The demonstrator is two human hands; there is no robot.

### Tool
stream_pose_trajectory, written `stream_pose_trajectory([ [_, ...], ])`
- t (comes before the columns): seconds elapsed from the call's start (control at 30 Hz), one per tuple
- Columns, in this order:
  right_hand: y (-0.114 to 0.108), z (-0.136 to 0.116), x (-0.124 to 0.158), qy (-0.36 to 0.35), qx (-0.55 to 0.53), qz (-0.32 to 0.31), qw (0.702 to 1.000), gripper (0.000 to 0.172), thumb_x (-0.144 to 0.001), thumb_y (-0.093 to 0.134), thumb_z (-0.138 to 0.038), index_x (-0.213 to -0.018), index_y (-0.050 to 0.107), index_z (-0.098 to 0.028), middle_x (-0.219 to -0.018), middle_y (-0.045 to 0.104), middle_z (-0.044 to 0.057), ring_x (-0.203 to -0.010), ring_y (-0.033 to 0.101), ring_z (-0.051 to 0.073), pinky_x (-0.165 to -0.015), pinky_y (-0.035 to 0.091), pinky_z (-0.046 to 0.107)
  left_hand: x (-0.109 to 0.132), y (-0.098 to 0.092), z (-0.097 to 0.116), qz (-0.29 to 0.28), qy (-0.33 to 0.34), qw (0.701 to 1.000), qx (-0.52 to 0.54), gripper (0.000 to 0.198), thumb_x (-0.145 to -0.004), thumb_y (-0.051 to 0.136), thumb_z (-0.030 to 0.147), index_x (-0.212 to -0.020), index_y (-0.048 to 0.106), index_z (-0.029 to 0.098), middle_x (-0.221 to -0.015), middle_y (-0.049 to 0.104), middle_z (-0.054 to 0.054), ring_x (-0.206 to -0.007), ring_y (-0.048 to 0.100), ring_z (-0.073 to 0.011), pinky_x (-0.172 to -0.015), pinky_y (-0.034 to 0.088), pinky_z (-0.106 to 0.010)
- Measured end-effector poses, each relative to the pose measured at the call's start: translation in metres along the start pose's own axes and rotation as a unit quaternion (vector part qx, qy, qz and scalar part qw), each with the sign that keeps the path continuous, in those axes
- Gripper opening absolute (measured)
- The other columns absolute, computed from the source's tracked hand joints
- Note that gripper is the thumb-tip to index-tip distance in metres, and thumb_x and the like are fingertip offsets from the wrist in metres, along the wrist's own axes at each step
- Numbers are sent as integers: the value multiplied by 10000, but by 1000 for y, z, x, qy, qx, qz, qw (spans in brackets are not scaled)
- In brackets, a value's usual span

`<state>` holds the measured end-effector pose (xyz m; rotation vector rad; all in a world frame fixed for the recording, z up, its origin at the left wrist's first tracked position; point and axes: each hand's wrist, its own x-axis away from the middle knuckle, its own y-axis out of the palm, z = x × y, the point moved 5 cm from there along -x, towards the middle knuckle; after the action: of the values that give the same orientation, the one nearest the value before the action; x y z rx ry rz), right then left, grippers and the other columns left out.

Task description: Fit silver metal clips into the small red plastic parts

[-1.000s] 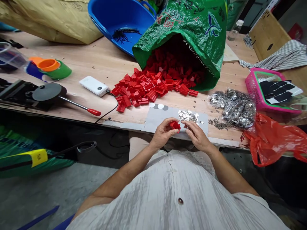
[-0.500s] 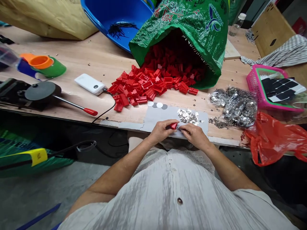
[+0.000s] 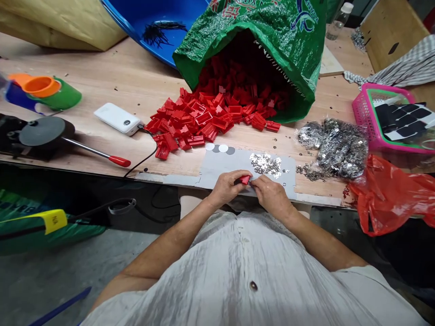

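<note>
My left hand (image 3: 228, 188) pinches a small red plastic part (image 3: 244, 179) above the front edge of the grey sheet (image 3: 217, 164). Close against that part on its right, my right hand (image 3: 270, 192) has its fingers pressed together; what they hold, if anything, is hidden. Small shiny metal pieces (image 3: 265, 164) lie in a patch on the sheet just beyond my hands. A heap of red plastic parts (image 3: 204, 118) spills onto the table from an open green sack (image 3: 251, 25).
On the left are a lever tool with a red handle (image 3: 119, 161), a white power bank (image 3: 118, 118) with a cable, and an orange cup (image 3: 42, 86). Bagged metal pieces (image 3: 341, 147), a pink basket (image 3: 365, 111) and a red plastic bag (image 3: 390, 194) are on the right.
My right hand has shifted slightly left, closer to the red part, and its fingers have changed pose. My left hand still holds the part. The view has moved a little.
</note>
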<state>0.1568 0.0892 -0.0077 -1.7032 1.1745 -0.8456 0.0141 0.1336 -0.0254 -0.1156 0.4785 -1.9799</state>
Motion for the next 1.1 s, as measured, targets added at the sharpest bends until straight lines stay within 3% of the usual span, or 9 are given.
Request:
stream_pose_trajectory([
  [0.17, 5, -7, 5, 34, 19, 24, 999, 232, -969, 436, -158, -1053, 646, -213, -985, 653, 98, -818, 634, 190, -655, 467, 268, -1, 0, -1, 6, -3, 1000, 11, 260, -755, 694, 237, -1012, 707, 206, -948, 745, -35, -886, 685, -200, -835, 508, -304],
  [0.37, 2, 8, 5, 2, -90, 52, 995, 187, -947, 501, -169, -1043, 653, -218, -1020, 658, 65, -965, 628, 187, -843, 496, 298, -1, -1, -2, -23, -7, 1000, 12, 290, -759, 717, 281, -1032, 681, 192, -964, 730, -35, -880, 672, -187, -825, 493, -282],
  [0.5, 2, 11, 4, -6, -115, 50, 992, 182, -946, 511, -172, -1043, 659, -210, -1040, 662, 68, -1000, 624, 185, -882, 490, 308, -1, -1, -3, -29, -14, 999, 16, 299, -764, 716, 266, -1047, 668, 183, -986, 725, -41, -896, 672, -188, -838, 487, -278],
  [1.1, 3, 9, 1, 0, -115, 41, 992, 197, -937, 506, -151, -1030, 663, -226, -1012, 668, 62, -952, 634, 192, -833, 498, 311, -2, -3, 2, -23, -20, 999, 19, 267, -758, 704, 263, -1017, 690, 204, -961, 735, -31, -872, 671, -190, -835, 492, -296],
])
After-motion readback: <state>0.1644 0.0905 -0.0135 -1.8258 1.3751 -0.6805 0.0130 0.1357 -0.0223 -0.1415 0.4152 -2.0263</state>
